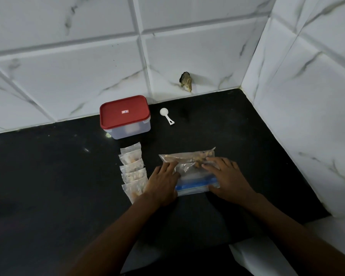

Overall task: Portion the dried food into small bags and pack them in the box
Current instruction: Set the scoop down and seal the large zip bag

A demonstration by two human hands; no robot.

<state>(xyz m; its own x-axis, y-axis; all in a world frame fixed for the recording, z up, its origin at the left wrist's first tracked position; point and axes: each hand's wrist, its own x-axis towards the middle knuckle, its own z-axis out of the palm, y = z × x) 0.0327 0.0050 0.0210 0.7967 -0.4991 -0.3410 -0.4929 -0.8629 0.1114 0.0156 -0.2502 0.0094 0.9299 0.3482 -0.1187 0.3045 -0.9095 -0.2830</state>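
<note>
The tiles (pixel 68 76) at the top of the frame are seen as glossy and marble-veined. The counter (pixel 48 176) is shown as dark, smooth stone (faintly shiny). The box (pixel 131 131) is made of cloudy plastic, the lid (pixel 124 114) of smooth red plastic. The bag (pixel 187 166) and small bags (pixel 131 166) are formed of clear, crinkled film.

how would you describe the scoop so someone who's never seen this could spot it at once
Start at the black counter where it meets the tiled back wall. Just right of the red-lidded box there lies the scoop. It alone is small, white, round-bowled, with a short handle.
</note>
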